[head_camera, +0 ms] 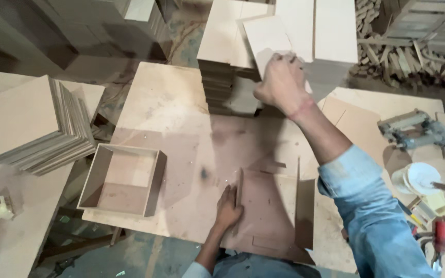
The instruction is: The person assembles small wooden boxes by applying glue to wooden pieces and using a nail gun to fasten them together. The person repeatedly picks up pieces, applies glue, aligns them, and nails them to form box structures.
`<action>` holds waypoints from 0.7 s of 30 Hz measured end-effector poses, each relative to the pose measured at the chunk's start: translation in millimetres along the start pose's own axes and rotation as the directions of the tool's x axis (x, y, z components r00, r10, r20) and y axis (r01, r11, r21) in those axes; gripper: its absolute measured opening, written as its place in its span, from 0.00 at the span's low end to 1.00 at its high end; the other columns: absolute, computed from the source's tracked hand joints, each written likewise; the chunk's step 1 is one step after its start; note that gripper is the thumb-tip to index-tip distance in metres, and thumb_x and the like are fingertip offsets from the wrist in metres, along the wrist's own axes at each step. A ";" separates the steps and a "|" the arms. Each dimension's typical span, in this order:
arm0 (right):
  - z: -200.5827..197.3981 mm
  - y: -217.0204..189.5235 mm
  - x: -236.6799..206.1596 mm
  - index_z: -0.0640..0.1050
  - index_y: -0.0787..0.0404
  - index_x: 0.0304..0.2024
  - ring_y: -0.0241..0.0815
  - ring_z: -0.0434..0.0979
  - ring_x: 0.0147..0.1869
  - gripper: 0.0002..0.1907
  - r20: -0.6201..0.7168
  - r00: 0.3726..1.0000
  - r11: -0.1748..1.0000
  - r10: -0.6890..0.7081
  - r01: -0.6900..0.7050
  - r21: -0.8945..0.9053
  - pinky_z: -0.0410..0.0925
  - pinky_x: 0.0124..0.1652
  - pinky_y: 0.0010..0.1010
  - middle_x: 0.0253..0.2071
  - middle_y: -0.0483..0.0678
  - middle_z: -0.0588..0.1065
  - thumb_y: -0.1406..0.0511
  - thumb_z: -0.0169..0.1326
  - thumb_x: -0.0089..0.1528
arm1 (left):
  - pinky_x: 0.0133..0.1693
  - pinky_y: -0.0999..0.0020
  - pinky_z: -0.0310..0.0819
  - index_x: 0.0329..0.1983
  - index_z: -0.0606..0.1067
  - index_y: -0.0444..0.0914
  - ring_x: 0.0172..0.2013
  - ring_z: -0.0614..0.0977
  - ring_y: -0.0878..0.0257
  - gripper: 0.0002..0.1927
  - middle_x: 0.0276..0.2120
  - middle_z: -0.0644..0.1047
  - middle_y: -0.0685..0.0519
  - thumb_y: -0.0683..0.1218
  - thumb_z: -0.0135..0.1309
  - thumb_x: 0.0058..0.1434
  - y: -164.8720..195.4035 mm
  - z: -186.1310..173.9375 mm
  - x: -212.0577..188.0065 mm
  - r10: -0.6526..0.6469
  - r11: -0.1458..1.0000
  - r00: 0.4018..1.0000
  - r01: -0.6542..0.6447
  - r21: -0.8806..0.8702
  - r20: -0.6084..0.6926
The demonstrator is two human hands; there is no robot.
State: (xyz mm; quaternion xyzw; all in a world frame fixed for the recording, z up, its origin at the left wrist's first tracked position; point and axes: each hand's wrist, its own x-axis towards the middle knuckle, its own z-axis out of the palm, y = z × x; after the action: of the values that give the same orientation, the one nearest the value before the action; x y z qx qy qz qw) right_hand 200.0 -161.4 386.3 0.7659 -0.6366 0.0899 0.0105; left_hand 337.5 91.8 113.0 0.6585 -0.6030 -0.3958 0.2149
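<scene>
pale board (pixel 266 38) pinched in right hand (pixel 283 85) fingers, lower edge hidden; left hand (pixel 227 208) flat, open, steadying half-built box (pixel 271 211).

I saw pale tan panel (pixel 266 38) | brown box (pixel 122 180) left of it | blue sleeve (pixel 372 216) | grey nailer (pixel 415 128)

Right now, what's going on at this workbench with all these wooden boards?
A person is working with thin wooden panels at a workbench. The right hand grips a pale panel, held up above a stack of similar panels. The left hand rests against the upright side of a partly built box at the near edge. A finished open box sits to the left, and a nail gun lies on the right.
</scene>
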 end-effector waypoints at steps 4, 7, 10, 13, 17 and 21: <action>9.1 32.7 -83.7 0.72 0.74 0.52 0.67 0.78 0.42 0.27 -0.115 0.984 0.987 -0.138 0.147 0.067 0.72 0.42 0.54 0.39 0.68 0.76 0.67 0.59 0.52 | 0.70 0.53 0.50 0.74 0.56 0.32 0.72 0.57 0.39 0.43 0.72 0.56 0.32 0.49 0.55 0.56 -1.3 -4.8 20.2 0.055 0.996 0.998 -0.058 -0.073 -0.039; 35.5 78.5 -144.7 0.71 0.74 0.44 0.66 0.78 0.34 0.21 -0.143 0.976 0.955 -0.165 0.194 0.226 0.72 0.34 0.50 0.27 0.65 0.74 0.72 0.58 0.49 | 0.71 0.55 0.49 0.75 0.51 0.32 0.73 0.56 0.41 0.46 0.73 0.55 0.34 0.48 0.56 0.57 2.9 -9.2 43.0 0.095 0.983 0.994 -0.101 -0.151 -0.046; 93.4 106.0 -182.6 0.72 0.68 0.43 0.62 0.79 0.33 0.14 0.013 0.994 0.975 -0.112 0.107 0.196 0.72 0.35 0.50 0.29 0.62 0.76 0.75 0.54 0.53 | 0.71 0.60 0.49 0.77 0.48 0.34 0.74 0.55 0.45 0.47 0.74 0.54 0.37 0.43 0.54 0.55 9.5 -12.1 59.9 0.060 0.967 0.998 -0.063 -0.247 -0.019; 148.5 126.9 -196.9 0.74 0.64 0.43 0.61 0.80 0.36 0.15 0.161 0.972 0.976 -0.172 0.147 0.158 0.72 0.36 0.50 0.33 0.60 0.78 0.74 0.54 0.52 | 0.72 0.63 0.46 0.78 0.46 0.35 0.76 0.52 0.47 0.47 0.76 0.52 0.38 0.36 0.48 0.54 12.8 -7.5 65.9 0.085 0.952 0.996 -0.085 -0.295 -0.013; 192.9 137.0 -200.8 0.73 0.66 0.43 0.61 0.79 0.42 0.17 0.307 0.901 0.949 -0.306 0.265 0.169 0.73 0.40 0.46 0.36 0.60 0.78 0.74 0.54 0.50 | 0.73 0.64 0.44 0.79 0.44 0.37 0.76 0.52 0.49 0.47 0.77 0.51 0.41 0.33 0.43 0.55 15.1 3.5 68.3 0.067 0.943 0.997 -0.050 -0.328 0.039; 205.9 130.7 -196.1 0.73 0.63 0.43 0.57 0.80 0.43 0.11 0.456 0.852 0.963 -0.257 0.265 0.047 0.73 0.42 0.44 0.37 0.57 0.78 0.71 0.56 0.58 | 0.72 0.63 0.46 0.79 0.46 0.38 0.75 0.54 0.49 0.47 0.76 0.53 0.41 0.31 0.42 0.53 16.4 14.1 69.8 0.114 0.920 0.993 -0.109 -0.377 -0.011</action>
State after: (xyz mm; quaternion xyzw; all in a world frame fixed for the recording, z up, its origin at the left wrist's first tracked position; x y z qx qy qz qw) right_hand 63.9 -22.2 141.2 0.8443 -0.5121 -0.1008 -0.1210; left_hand 313.4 24.3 98.8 0.5674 -0.5535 -0.4949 0.3561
